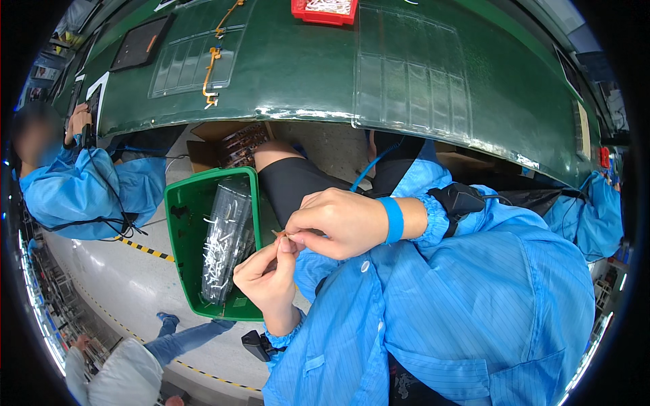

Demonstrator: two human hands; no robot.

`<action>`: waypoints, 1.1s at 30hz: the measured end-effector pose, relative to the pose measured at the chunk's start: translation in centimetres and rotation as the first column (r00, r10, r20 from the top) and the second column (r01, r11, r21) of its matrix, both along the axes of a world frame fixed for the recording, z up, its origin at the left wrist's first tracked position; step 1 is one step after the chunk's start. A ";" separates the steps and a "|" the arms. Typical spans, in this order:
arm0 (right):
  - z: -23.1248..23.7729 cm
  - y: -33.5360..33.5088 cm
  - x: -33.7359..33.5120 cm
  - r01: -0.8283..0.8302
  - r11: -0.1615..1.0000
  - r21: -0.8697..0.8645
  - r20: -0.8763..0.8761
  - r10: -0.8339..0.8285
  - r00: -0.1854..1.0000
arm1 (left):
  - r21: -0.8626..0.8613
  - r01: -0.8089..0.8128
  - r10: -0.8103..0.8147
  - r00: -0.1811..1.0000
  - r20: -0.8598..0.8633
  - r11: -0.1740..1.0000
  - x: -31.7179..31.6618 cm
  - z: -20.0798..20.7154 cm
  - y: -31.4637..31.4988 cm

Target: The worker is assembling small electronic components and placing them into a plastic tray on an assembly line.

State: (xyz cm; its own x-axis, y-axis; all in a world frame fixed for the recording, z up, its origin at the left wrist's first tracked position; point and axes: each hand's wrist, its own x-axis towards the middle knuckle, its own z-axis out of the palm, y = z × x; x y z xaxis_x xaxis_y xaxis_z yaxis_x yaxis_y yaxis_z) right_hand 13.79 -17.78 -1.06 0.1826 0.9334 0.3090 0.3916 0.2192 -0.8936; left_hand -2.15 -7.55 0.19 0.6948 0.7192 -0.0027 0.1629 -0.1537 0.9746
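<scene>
My left hand (pixel 267 276) and my right hand (pixel 345 222) meet in front of my body. Both are closed, thumb against fingers, and their tips pinch a small orange-brown strip (pixel 279 233). Most of that strip is hidden by the fingers, so its exact kind does not show. A blue band (pixel 393 220) circles my right wrist. Beneath and to the left of the hands stands a green bin (pixel 252 203), holding clear plastic trays (pixel 225 237) scattered with small white pieces.
On the green table (pixel 291 74) lie orange flex cables (pixel 211 71), clear trays (pixel 413 88), a black tray (pixel 141 43) and a red box (pixel 325 19) of white pieces. Below is a cardboard box (pixel 201 155). A co-worker in blue (pixel 95 189) sits left; another person (pixel 125 375) is behind.
</scene>
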 end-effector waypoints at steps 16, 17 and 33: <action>0.0 0.2 0.5 0.142 0.987 0.077 0.260 -0.157 0.953 | 0.777 0.026 0.091 0.990 -0.107 0.629 2.5 -0.2 -1.6; 0.1 0.2 0.5 0.140 0.987 0.078 0.259 -0.156 0.953 | 0.778 0.027 0.093 0.990 -0.109 0.628 2.4 0.1 -1.6; 1.3 0.2 1.8 0.046 0.995 -0.092 -0.165 -0.061 0.984 | 0.037 -0.242 0.238 0.966 0.099 0.969 0.8 -0.3 0.5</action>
